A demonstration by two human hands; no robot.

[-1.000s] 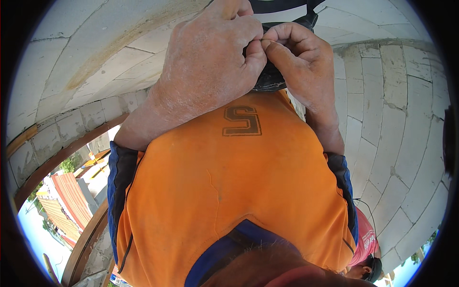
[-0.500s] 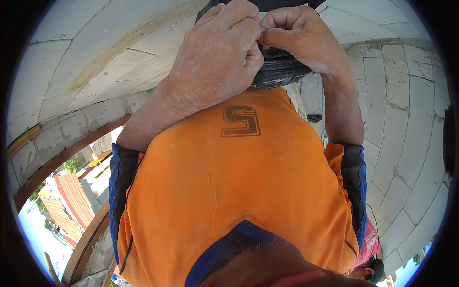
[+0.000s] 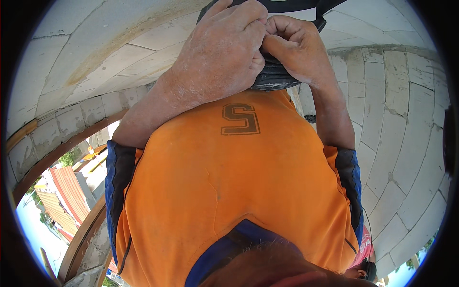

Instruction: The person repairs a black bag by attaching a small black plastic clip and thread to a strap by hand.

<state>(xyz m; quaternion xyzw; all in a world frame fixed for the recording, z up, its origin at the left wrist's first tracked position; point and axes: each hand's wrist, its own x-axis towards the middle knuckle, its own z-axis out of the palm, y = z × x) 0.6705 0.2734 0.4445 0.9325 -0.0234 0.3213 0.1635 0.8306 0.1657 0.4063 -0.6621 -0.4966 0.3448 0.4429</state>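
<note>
My left hand [image 3: 222,52] and my right hand [image 3: 299,50] meet at the top of the view, fingers curled with the tips together over a dusty black thing [image 3: 277,79], perhaps a pouch or bag, with a black strap [image 3: 320,14] above it. What my fingertips grip is hidden between them. Both forearms come in along the sides of my orange shirt [image 3: 229,172], which has blue and black sleeves and a dark printed marking on the front.
Pale block walls [image 3: 392,119] curve round me. At the left, a brown-edged opening [image 3: 60,158] shows red corrugated sheeting [image 3: 67,191], foliage and sky. Another person in pink [image 3: 363,248] is partly visible at the lower right, behind me.
My right hand swung outward and its fingers curled further, then shifted slightly back inward. My left hand moved a little right. Both stayed together at the black thing.
</note>
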